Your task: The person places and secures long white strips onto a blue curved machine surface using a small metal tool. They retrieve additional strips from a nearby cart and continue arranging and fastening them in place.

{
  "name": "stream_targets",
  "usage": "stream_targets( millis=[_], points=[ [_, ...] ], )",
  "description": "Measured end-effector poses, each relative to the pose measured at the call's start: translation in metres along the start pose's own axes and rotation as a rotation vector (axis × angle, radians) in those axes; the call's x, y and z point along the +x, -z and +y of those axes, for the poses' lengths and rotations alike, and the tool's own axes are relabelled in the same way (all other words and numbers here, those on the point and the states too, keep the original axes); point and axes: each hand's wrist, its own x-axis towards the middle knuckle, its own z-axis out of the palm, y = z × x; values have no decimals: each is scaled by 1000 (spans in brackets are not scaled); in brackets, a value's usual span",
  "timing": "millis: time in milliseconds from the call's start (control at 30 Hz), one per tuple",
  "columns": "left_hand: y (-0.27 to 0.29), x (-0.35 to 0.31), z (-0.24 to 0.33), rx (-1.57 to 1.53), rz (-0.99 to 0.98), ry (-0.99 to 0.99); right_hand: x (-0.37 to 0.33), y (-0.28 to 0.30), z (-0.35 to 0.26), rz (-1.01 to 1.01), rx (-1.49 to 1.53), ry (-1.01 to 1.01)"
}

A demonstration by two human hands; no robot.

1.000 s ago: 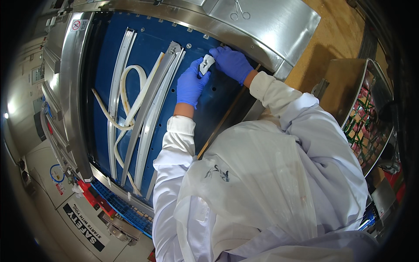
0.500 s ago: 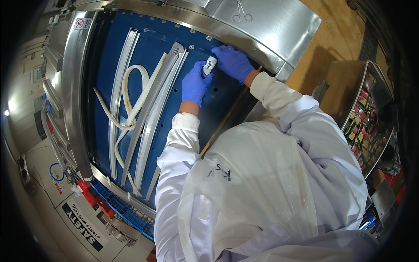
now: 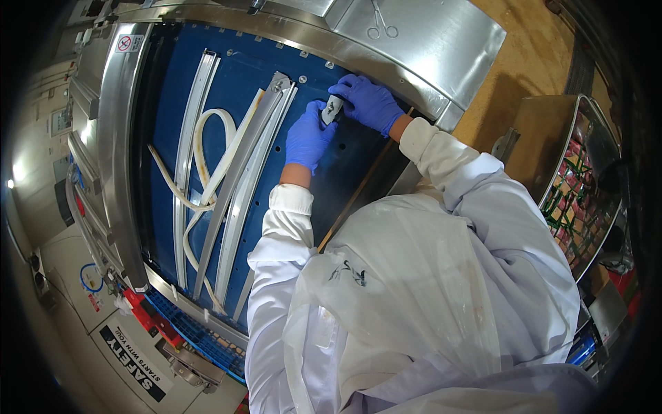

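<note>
My left hand, in a blue glove, is closed round a small white cylinder-like piece with dark marks on its side. What exactly it is cannot be made out. My right hand, also gloved in blue, has its fingers bent against the upper end of the piece, where a dark part shows. Both hands are over the blue panel. Left of them lie long metal rails, close together and slanted. A pale flexible strip loops over and between the rails.
Steel edging frames the blue panel. Scissors rest on a steel surface beyond my right hand. At the right stands a metal bin with colourful wrapped packs. A blue crate sits at the lower left.
My right hand has shifted slightly left, its fingers coming against the upper end of the white piece. My left hand still holds the piece, in nearly the same place.
</note>
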Motion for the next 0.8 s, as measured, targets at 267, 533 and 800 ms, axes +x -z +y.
stream_targets(
  millis=[267, 533, 800],
  points=[
    [-1, 3, -5, -8, 36, 5, 4, 0, -5, -10, -35, -47],
    [3, 4, -6, 17, 64, -26, 4, 8, -14, 2, 119, -117],
    [-2, 5, -5, -26, 86, 36, 8, 6, -2, -69, 223, -79]
  ],
)
